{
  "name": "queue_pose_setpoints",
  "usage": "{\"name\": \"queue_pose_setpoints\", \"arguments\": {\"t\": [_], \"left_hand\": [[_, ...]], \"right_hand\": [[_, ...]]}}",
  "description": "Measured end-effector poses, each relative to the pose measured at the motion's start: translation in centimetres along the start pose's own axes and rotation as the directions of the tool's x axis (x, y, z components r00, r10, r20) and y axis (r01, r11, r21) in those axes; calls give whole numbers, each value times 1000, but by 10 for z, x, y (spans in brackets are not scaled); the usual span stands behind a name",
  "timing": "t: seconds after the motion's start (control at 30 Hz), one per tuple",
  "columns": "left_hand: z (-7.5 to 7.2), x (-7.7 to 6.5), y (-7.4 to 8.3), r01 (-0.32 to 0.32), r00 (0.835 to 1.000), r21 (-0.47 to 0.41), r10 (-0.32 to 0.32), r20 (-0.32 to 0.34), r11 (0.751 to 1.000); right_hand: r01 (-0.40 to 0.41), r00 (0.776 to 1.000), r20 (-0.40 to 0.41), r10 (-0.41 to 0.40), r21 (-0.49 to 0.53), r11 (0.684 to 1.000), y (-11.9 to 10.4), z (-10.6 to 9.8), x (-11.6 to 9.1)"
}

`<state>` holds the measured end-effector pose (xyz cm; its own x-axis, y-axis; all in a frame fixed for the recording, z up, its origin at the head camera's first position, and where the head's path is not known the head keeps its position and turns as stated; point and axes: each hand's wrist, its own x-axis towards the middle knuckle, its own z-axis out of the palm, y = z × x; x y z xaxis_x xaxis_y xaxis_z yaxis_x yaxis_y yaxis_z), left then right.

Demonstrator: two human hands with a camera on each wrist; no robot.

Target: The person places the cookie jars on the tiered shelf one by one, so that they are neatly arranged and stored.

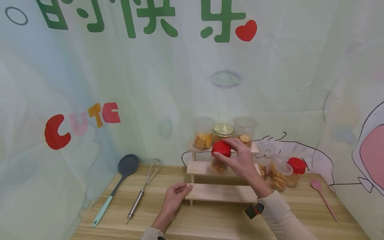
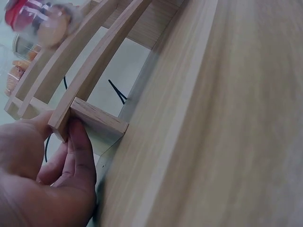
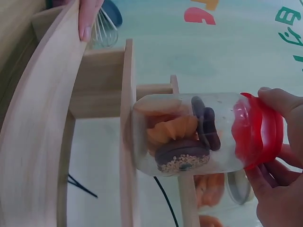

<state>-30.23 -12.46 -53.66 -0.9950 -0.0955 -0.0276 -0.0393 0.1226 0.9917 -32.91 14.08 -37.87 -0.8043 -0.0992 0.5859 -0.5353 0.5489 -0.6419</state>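
The right hand (image 1: 241, 161) grips the red lid (image 1: 221, 149) of a jar (image 1: 219, 165) between thumb and fingers, with the jar upright at the middle tier (image 1: 198, 168), near the midpoint of its length. Whether the base touches the wood or hangs just over it, I cannot tell. The left hand (image 1: 173, 200) pinches the front left corner of the bottom tier (image 1: 222, 193), which suits bracing the rack on the desk (image 1: 210, 220).

The step in hand seems to be setting the jar on the middle tier. Doing it well calls for the whole base behind the front edge, since the tier is narrow and an overhang could tip the jar. The gold-lidded jar (image 1: 223, 129) on the top tier (image 1: 255, 149) stands just behind, so the right hand's knuckles need care there. Because the grip is on the lid alone, lowering should be straight and slow, letting go only once the base sits flat. The brace is best loosened last.
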Motion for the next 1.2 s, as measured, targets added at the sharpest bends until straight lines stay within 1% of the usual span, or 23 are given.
{"name": "queue_pose_setpoints", "arguments": {"t": [0.03, 0.13, 0.27, 0.43, 0.57, 0.73, 0.77, 0.97, 1.1, 1.2], "left_hand": [[0, 0, 0, 7, 1000, -1, -7, -4, 1000], [-1, 0, 0, -7, 1000, 10, 7, -3, 1000], [-1, -2, 1, -13, 1000, 19, 13, -2, 1000], [0, -3, 2, -2, 1000, 20, 2, 9, 1000], [0, -4, 4, 4, 1000, 16, -4, 20, 1000], [0, -4, 5, 0, 1000, 7, 0, 19, 1000], [0, -3, 3, -3, 1000, 6, 3, 16, 1000], [-1, -4, 5, -10, 1000, -1, 10, 11, 1000], [-1, -4, 5, -9, 1000, 1, 9, 11, 1000], [0, -4, 4, -8, 1000, 6, 8, 10, 1000]], "right_hand": [[-3, 1000, -2, 3, 12, 1000, -1, 5, 1], [-17, 1000, -18, 18, 40, 999, -5, 18, 4], [-6, 1000, -24, 7, 58, 998, -9, 31, 8], [1, 1000, -22, 0, 51, 999, -13, 44, 11], [25, 999, -37, -24, 34, 999, -16, 52, 15], [42, 998, -44, -41, 24, 999, -20, 57, 17], [43, 998, -45, -42, 20, 999, -20, 58, 17], [57, 997, -60, -57, -3, 998, -19, 61, 16], [74, 995, -61, -75, -14, 997, -15, 63, 12], [61, 996, -66, -61, 0, 998, -11, 60, 7]]}}
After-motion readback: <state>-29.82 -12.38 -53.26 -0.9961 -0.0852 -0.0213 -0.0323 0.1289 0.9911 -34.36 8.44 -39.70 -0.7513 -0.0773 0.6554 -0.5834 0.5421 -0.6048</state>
